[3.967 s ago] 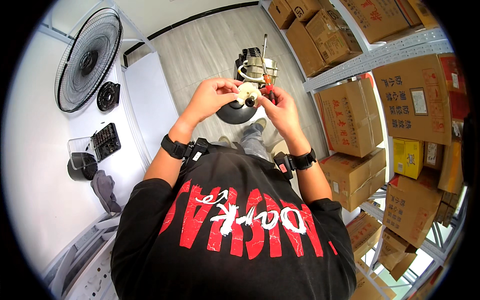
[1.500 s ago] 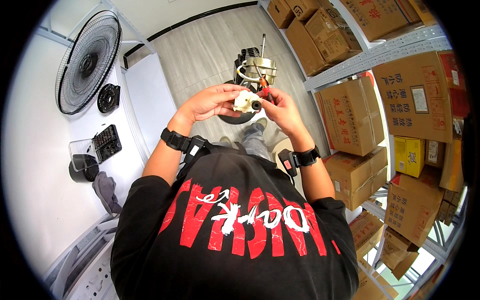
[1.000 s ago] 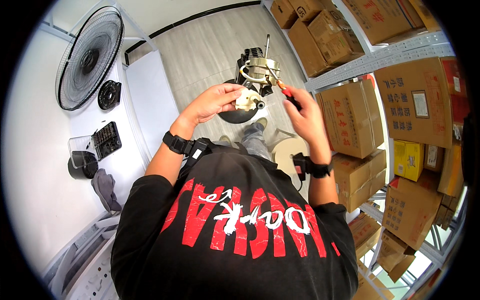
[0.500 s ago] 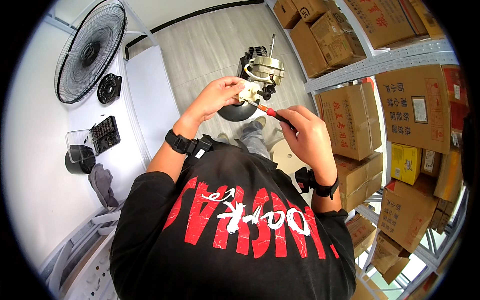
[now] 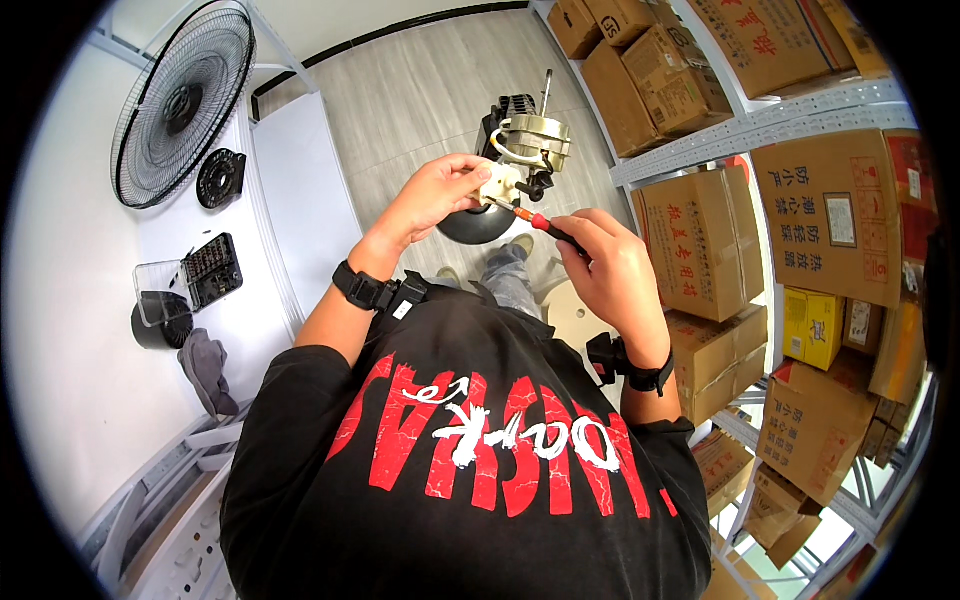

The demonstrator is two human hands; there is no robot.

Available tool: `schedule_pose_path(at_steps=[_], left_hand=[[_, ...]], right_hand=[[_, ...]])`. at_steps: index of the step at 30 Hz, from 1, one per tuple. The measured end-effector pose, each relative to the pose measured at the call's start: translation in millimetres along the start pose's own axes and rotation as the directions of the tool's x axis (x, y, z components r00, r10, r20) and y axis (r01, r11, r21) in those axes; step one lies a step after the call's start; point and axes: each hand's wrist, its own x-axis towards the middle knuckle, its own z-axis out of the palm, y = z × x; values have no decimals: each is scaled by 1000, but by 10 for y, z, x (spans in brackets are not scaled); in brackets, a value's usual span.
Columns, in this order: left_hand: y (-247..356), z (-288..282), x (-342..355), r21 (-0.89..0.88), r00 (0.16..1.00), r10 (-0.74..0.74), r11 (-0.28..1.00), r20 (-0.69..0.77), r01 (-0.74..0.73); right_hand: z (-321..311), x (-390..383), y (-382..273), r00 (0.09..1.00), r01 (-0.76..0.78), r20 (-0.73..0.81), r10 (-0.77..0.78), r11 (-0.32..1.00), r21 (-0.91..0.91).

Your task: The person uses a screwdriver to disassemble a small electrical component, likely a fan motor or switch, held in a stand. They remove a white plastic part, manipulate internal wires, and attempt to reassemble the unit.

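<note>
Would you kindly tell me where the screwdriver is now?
In the head view, the screwdriver is in the right hand, its tip at the cream part.

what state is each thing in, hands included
left hand, pinching the cream part
right hand, gripping the screwdriver
cream part, held up to the screwdriver
screwdriver, tip at the cream part, exact contact unclear
motor, uncovered, shaft bare
bit case, open
cloth, crumpled
fan guard, apart from the motor

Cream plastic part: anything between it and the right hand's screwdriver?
Nothing visible: the right hand holds the screwdriver, tip at the lower edge of the cream plastic part; the left hand grips its upper left. Contact: too small to tell.
</note>
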Motion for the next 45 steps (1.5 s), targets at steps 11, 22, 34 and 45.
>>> schedule_pose_path(at_steps=[11, 22, 34, 45], left_hand=[[-42, 2, 43, 114, 997, 21, 993, -73, -12], [-98, 30, 78, 44, 996, -3, 999, -88, 7], [-125, 52, 104, 34, 997, -21, 999, -74, 23], [-83, 116, 77, 83, 996, 15, 997, -84, -8]], right_hand=[[18, 12, -22, 1000, 13, -1, -13, 996, -85], [23, -17, -14, 997, 74, -13, -76, 989, -128], [-4, -58, -7, 998, 59, -19, -61, 993, -99], [-3, -63, 37, 1000, 20, 5, -19, 981, -195]])
